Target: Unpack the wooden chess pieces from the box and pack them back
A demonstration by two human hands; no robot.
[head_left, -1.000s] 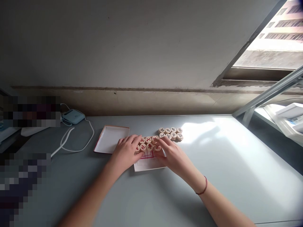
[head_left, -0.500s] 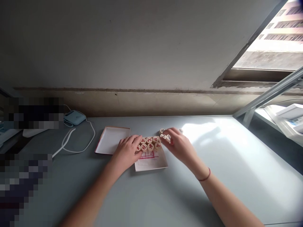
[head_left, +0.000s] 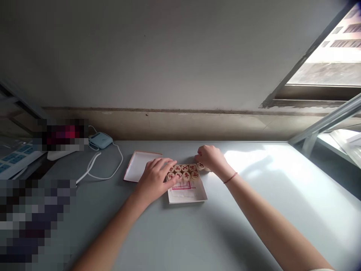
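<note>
Red-marked round chess pieces (head_left: pixel 186 176) stand in two rows at the back of an open white box (head_left: pixel 187 195). A sheet with red lines (head_left: pixel 182 185) lies in the box's front part. My left hand (head_left: pixel 158 177) rests at the box's left side, fingers apart, its thumb over the front row of pieces. My right hand (head_left: pixel 210 156) is beyond the box's back right corner, fingers curled down over other pieces (head_left: pixel 200 166) on the table. Its fingertips are mostly hidden, so what it holds cannot be made out.
The box's lid (head_left: pixel 138 165) lies open side up on the grey table (head_left: pixel 158 233), left of my left hand. Farther left are a light blue device (head_left: pixel 101 140) and a white cable (head_left: pixel 117 171). A wall (head_left: pixel 180 126) runs behind the table.
My right hand has moved toward the back and curled over the loose pieces. My left hand's thumb has spread forward over the boxed pieces. The view has shifted slightly.
</note>
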